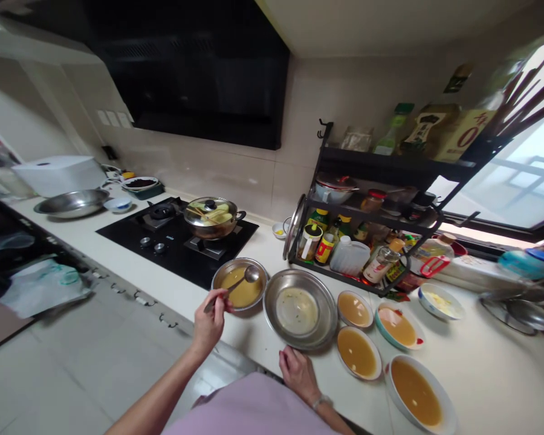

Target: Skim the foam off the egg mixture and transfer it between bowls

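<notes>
My left hand (211, 323) is closed on the handle of a metal ladle (251, 275). The ladle's scoop hovers over a steel bowl (221, 277) filled with yellow liquid. My right hand (299, 371) rests on the counter edge, fingers loosely bent and holding nothing. It sits just below a large steel basin (326, 302) that has a pale dish inside. To the right of the basin stand several small bowls of brownish-yellow liquid: one (354, 309), another (359, 352), a third (398, 326) and the largest (417, 393).
A lidded pot (213, 217) sits on the black hob (172, 254). A black rack (372, 169) crowded with bottles and jars stands behind the bowls. A white bowl (439, 301) is at right, a steel basin (72, 202) and a white appliance (58, 174) at far left.
</notes>
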`<state>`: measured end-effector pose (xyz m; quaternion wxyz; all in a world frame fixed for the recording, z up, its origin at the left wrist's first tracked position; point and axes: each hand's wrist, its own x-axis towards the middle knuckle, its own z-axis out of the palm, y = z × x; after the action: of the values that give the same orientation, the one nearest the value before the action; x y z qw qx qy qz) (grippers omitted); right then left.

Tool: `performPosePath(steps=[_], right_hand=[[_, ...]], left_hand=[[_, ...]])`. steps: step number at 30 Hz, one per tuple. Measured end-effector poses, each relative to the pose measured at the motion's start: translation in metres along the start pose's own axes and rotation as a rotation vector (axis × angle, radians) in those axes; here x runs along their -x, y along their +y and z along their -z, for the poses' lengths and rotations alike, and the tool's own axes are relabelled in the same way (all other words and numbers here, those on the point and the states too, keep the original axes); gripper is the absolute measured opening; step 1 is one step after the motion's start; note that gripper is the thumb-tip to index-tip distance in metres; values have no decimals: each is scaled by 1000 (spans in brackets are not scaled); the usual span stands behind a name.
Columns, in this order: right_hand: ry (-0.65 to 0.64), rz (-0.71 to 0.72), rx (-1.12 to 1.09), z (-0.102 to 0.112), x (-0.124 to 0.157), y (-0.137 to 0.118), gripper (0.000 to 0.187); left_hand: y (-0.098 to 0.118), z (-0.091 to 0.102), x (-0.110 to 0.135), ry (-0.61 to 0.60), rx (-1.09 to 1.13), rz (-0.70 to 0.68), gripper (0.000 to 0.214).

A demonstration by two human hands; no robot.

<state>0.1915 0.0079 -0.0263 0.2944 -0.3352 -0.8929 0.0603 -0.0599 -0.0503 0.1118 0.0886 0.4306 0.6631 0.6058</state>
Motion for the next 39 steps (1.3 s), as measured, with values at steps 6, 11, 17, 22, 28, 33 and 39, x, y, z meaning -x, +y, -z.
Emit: performPosePath(steps=[6, 11, 17, 22, 28, 33, 39], right_hand=[[7, 23, 6, 1, -1, 0, 31], [-10, 13, 24, 0, 0, 0, 33], [-7, 5, 28, -1, 0, 0, 34], [-12, 6, 16, -1, 1, 0, 34], [-18, 2, 34, -1, 1, 1, 35], [-24, -10, 29, -1, 1, 0, 33], [-27, -18, 18, 1, 0, -2, 33]], left_hand=[[-30, 13, 3, -53, -86, 50, 19], [-32, 14, -5, 69, 60, 232, 23], [-25, 23, -21, 246, 223, 425, 20], [-17, 27, -22, 274, 227, 416, 23], [2, 25, -23, 242, 272, 402, 24], [21, 10, -17, 149, 341, 396, 26], [31, -24, 0, -53, 375, 323, 26]])
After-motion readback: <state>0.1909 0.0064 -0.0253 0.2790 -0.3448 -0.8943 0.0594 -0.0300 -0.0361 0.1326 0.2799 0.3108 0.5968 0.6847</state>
